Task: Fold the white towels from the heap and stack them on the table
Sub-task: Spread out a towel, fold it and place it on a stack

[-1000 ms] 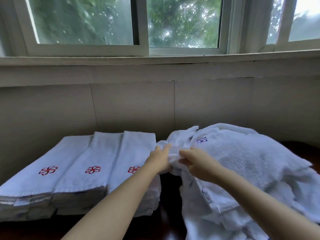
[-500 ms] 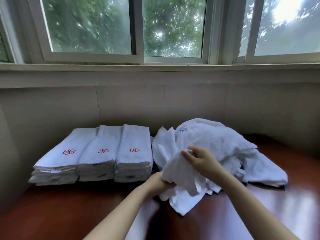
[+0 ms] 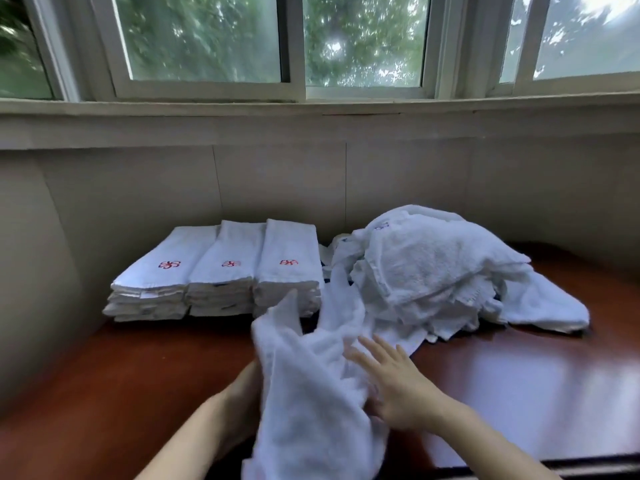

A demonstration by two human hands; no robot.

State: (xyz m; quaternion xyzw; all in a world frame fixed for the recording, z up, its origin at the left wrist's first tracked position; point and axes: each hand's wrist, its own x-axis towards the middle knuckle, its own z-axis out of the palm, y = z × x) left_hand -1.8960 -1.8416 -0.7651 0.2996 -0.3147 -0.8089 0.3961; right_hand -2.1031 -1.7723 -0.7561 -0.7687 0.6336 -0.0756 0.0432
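Observation:
A loose white towel (image 3: 304, 393) hangs crumpled in front of me over the table's near edge, one corner flung upward. My left hand (image 3: 242, 386) holds it from behind; its fingers are hidden by the cloth. My right hand (image 3: 391, 382) lies against the towel's right side with its fingers straight and spread. The heap of unfolded white towels (image 3: 433, 268) sits at the back right. Three stacks of folded towels with red emblems (image 3: 221, 275) stand side by side at the back left.
The red-brown wooden table (image 3: 138, 375) runs up to a beige wall (image 3: 277, 181) under a row of windows. The wall curves round close on the left. A dark front edge (image 3: 554, 462) of the table shows at the lower right.
The towel has come away from the heap and toward me. My left hand moved down and behind it. My right hand let go of its pinch and now lies flat on the cloth.

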